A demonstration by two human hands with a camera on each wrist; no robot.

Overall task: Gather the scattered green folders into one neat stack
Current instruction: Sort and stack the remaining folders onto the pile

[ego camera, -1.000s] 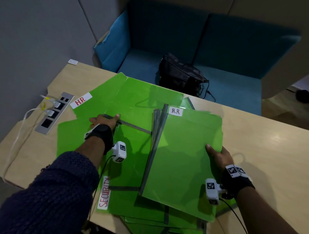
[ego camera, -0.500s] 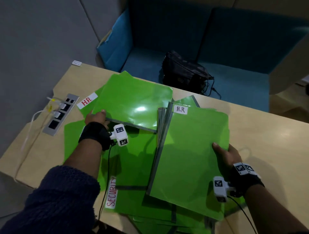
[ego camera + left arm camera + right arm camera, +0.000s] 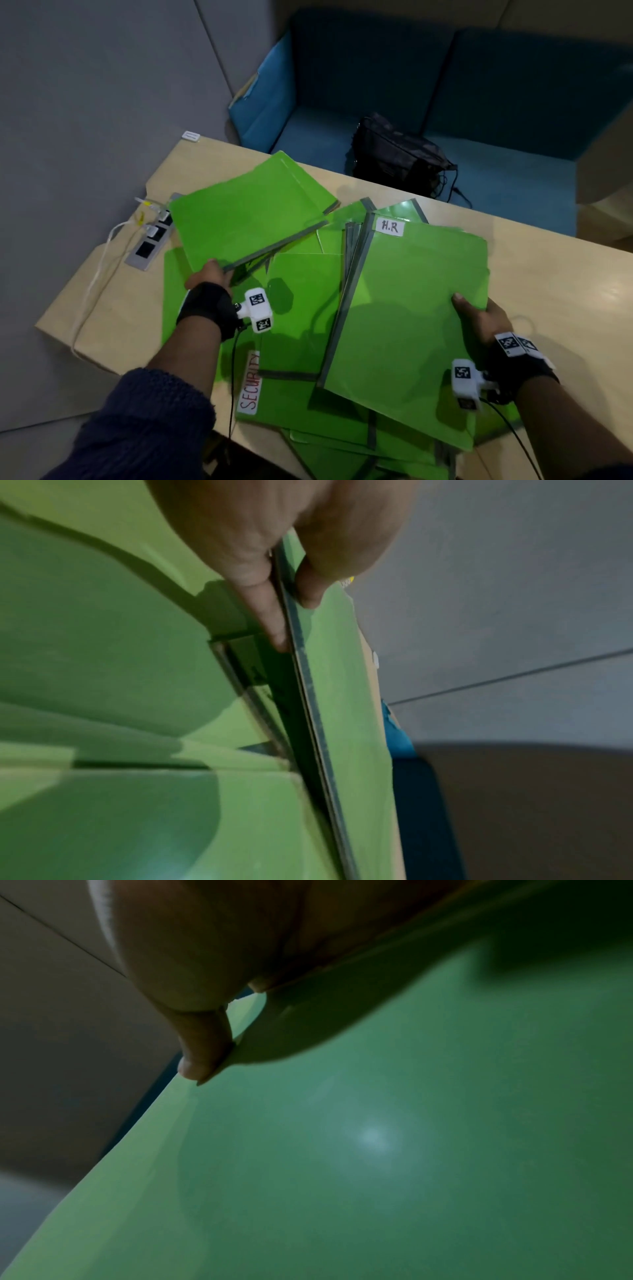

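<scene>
Several green folders lie overlapping on the wooden table [image 3: 555, 284]. My left hand [image 3: 209, 277] pinches the grey-spined edge of one green folder [image 3: 246, 222] and holds it tilted above the others; in the left wrist view the thumb and fingers [image 3: 270, 610] clamp that spine [image 3: 308, 696]. My right hand [image 3: 479, 318] grips the right edge of a stack topped by the folder labelled "H.R" [image 3: 411, 308], thumb on top. In the right wrist view the thumb [image 3: 202, 1047] presses on its green cover [image 3: 377, 1150]. A folder labelled "SECURITY" [image 3: 251, 387] lies flat below.
A grey power strip [image 3: 150, 240] with a white cable [image 3: 92, 291] sits at the table's left edge, partly under the lifted folder. A black bag [image 3: 397, 157] rests on the blue sofa [image 3: 496, 102] behind the table. A grey wall panel stands at left.
My left hand has lifted its folder off the pile and swung it up toward the left, over the power strip. The right hand keeps holding the "H.R" stack.
</scene>
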